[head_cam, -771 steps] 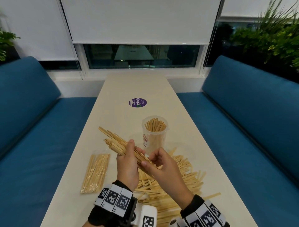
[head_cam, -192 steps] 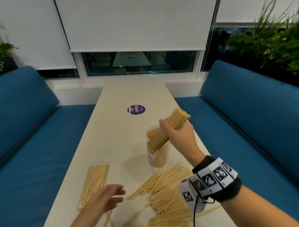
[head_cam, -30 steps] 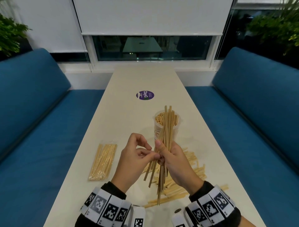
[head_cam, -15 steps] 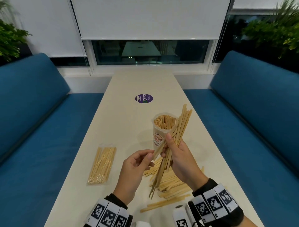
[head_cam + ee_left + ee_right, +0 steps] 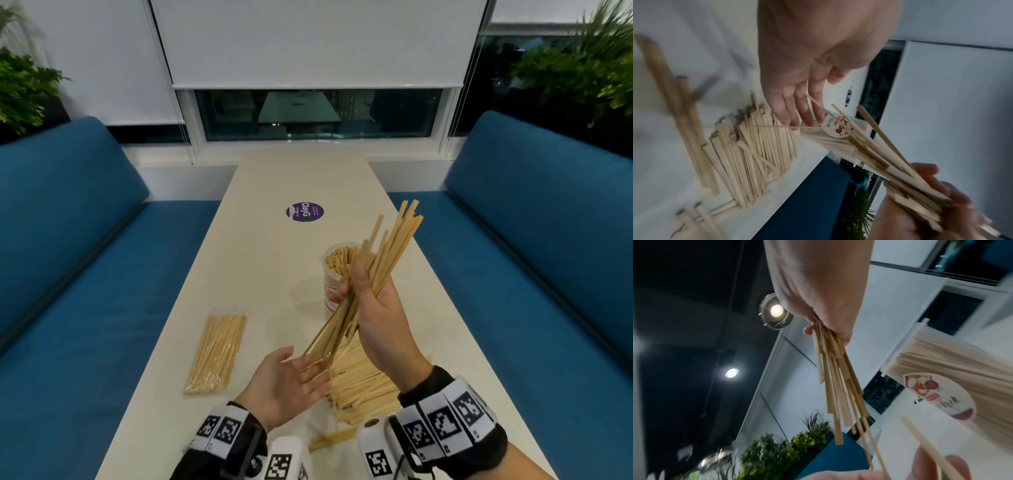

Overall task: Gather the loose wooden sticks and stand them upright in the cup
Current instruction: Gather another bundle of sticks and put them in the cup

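My right hand (image 5: 376,308) grips a bundle of wooden sticks (image 5: 387,253) slanted in the air, top ends up to the right, low ends down to the left. My left hand (image 5: 291,383) lies flat and palm up under those low ends, which touch its fingers (image 5: 803,104). Behind the bundle stands the clear cup (image 5: 334,274), packed with upright sticks. A heap of loose sticks (image 5: 359,383) lies on the table (image 5: 260,274) below my hands. The right wrist view shows the bundle (image 5: 838,378) fanning out of my fist, and the cup (image 5: 953,379) at the right.
A sealed packet of sticks (image 5: 217,349) lies on the table's left side. A purple round sticker (image 5: 305,211) marks the middle farther back. Blue benches (image 5: 85,274) run along both long sides. A few stray sticks (image 5: 332,440) lie at the near edge.
My left hand has gone from a curled pose to flat and palm up under the bundle's low ends. My right hand has tilted the bundle further to the right.
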